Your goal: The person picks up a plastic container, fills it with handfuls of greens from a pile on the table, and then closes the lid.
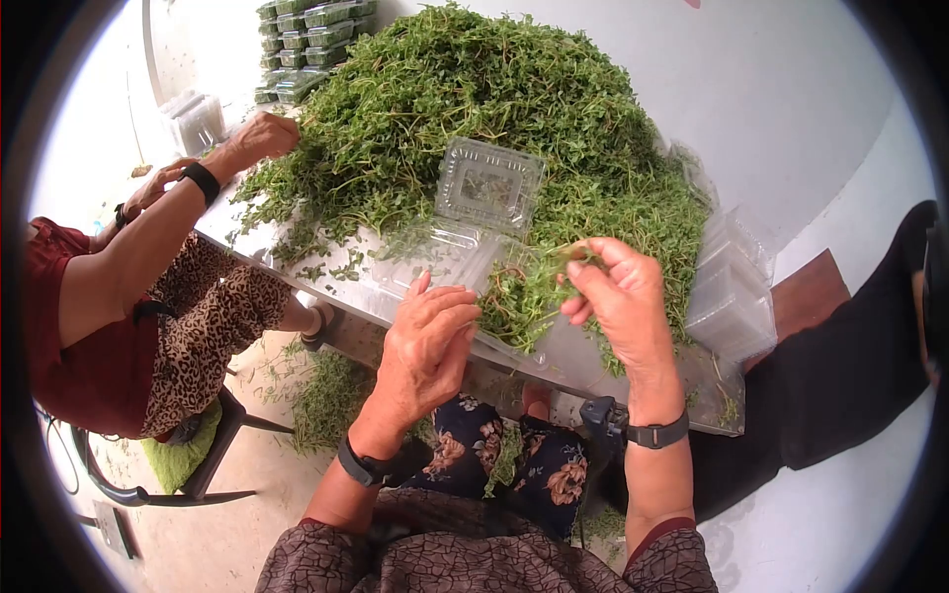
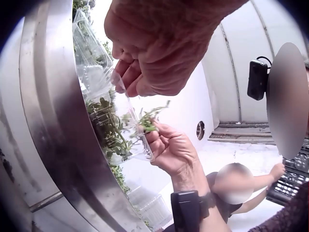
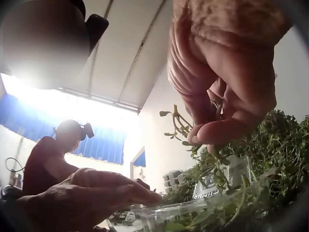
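Observation:
Green sprigs (image 3: 181, 126) are pinched between the thumb and fingers of my right hand (image 1: 623, 296), above an open clear plastic container (image 2: 145, 145) that holds leafy stems (image 1: 514, 306). My left hand (image 1: 430, 341) is at the container's left side; in the right wrist view the same hand (image 3: 87, 198) has its fingers extended together by the rim. Seen from the left wrist, its fingertips are at the clear edge. The container's lid lies beyond, partly hidden by the greens.
A large heap of greens (image 1: 474, 89) covers much of the metal table (image 1: 366, 301). Another open clear container (image 1: 489, 188) leans on it. Filled boxes (image 1: 321, 40) are stacked at the back left, empty ones (image 1: 732, 296) at right. Another person (image 1: 119, 296) works at left.

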The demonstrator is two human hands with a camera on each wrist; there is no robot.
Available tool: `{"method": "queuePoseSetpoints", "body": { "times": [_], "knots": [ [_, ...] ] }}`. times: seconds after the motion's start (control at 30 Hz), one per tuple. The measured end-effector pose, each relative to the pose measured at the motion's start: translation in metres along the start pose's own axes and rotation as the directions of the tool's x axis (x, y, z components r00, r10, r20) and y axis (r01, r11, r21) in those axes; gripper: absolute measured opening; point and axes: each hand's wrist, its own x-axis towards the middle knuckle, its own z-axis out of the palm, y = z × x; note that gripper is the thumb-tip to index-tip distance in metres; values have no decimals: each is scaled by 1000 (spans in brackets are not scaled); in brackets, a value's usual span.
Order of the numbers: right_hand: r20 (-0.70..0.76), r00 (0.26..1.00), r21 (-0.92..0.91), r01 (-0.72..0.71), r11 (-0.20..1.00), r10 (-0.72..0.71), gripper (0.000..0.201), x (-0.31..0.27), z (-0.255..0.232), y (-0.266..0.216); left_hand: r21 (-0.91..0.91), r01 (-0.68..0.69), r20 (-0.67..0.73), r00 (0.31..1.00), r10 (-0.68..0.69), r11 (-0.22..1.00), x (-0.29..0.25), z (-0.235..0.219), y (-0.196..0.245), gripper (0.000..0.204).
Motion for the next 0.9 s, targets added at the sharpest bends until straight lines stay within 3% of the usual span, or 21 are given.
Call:
{"method": "queuePoseSetpoints", "body": {
  "times": [0.07, 0.13, 0.27, 0.4, 0.47, 0.5, 0.53, 0.6, 0.63, 0.73, 0.9],
  "knots": [
    [17, 999, -61, -40, 997, 41, 22, 1, 1, 5, -6, -2, 2, 1000, 2, 1000, 1, 1, 0, 22],
    [25, 1000, -255, 10, 967, -4, 29, 0, 2, 13, -7, 1, 8, 1000, -1, 1000, 1, 0, 1, 24],
    [-14, 995, -250, 89, 964, -96, 35, -3, -4, 19, -5, 1, 7, 1000, -1, 1000, 3, -1, 1, 25],
    [-48, 994, -259, 79, 963, -95, 33, -5, -10, 25, 6, -14, 18, 1000, 14, 1000, 5, -1, 2, 27],
    [-3, 965, -409, 239, 881, -263, 28, -6, -16, 36, 12, -33, 22, 999, 33, 999, 7, -1, 3, 27],
    [-18, 986, -418, 144, 897, -167, 25, -11, -11, 27, 24, -49, 45, 998, 48, 999, 8, 0, 3, 27],
    [-19, 985, -419, 147, 896, -171, 25, -13, -11, 27, 36, -64, 68, 996, 62, 997, 8, 0, 4, 26],
    [98, 938, -669, 309, 676, -332, 23, -15, -11, 27, 56, -84, 112, 991, 78, 995, 10, 2, 7, 25],
    [97, 938, -670, 309, 675, -334, 23, -15, -9, 28, 76, -102, 157, 984, 90, 992, 11, 2, 8, 26],
    [200, 878, -734, 428, 526, -436, 21, -13, -3, 32, 142, -134, 244, 965, 97, 981, 15, 6, 16, 31],
    [269, 885, -758, 439, 483, -381, 21, -3, 3, 39, 211, -157, 357, 931, 74, 965, 16, 15, 18, 41]
  ]
}}
